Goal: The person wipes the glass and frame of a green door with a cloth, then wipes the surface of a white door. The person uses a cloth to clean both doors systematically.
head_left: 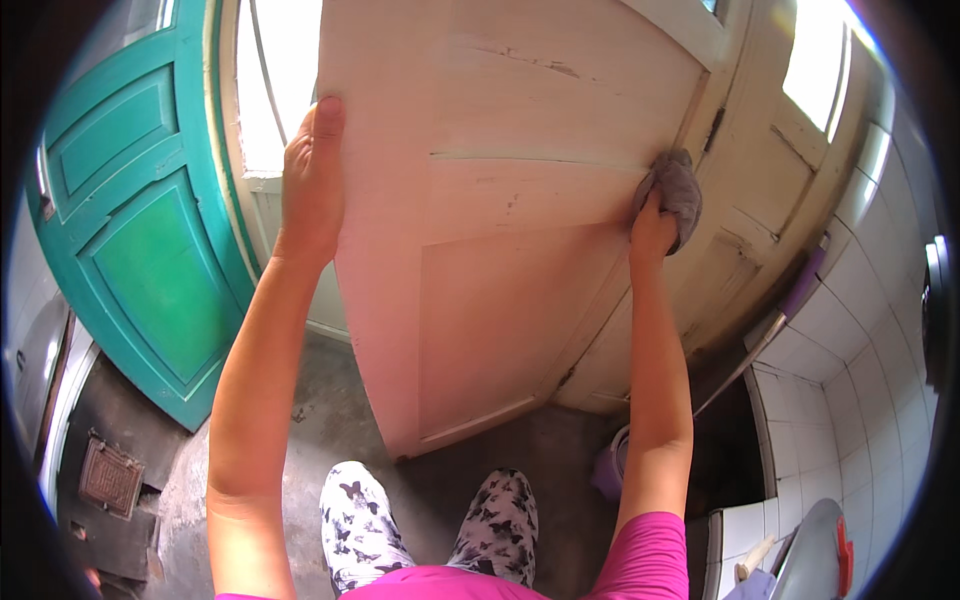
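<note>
A cream panelled door [520, 310] stands ajar in front of me, with scuffs and a few dark marks on its paint. My left hand [314, 175] grips the door's free left edge, thumb on the near face and fingers curled behind, out of sight. Over by the hinge side, my right hand [652, 228] holds a bunched grey cloth [677, 190] against the door near its right edge. Part of that hand is covered by the cloth.
A teal door [150, 230] stands at the left. On the right are white tiles [800, 400], a purple-handled stick [800, 285] leaning there, and a light purple bucket [608, 465] on the floor beside the door's foot. A rusty metal plate [110, 477] lies lower left.
</note>
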A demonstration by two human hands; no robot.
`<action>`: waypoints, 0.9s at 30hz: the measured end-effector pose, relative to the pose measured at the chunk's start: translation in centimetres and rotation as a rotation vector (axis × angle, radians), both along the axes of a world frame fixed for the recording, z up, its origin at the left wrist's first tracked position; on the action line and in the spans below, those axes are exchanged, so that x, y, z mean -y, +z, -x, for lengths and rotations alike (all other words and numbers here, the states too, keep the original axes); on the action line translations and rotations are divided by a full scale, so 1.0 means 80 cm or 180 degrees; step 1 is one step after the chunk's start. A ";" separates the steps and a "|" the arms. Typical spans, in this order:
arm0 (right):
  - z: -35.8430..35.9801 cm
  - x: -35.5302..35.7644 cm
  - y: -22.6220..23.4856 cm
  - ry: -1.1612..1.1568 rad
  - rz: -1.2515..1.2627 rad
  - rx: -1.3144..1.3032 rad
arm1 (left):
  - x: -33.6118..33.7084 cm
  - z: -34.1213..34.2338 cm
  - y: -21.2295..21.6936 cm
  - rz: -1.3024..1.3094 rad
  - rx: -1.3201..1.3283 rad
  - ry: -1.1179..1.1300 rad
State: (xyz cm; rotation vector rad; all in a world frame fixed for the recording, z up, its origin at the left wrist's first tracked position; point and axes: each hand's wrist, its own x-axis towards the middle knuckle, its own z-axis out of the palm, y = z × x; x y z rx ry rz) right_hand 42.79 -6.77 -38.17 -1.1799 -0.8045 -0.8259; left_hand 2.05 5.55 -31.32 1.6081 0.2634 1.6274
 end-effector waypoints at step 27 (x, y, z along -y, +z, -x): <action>0.021 -0.026 0.176 -0.1018 0.0119 0.0505 | -0.025 -0.014 -0.006 0.0152 -0.0055 0.0037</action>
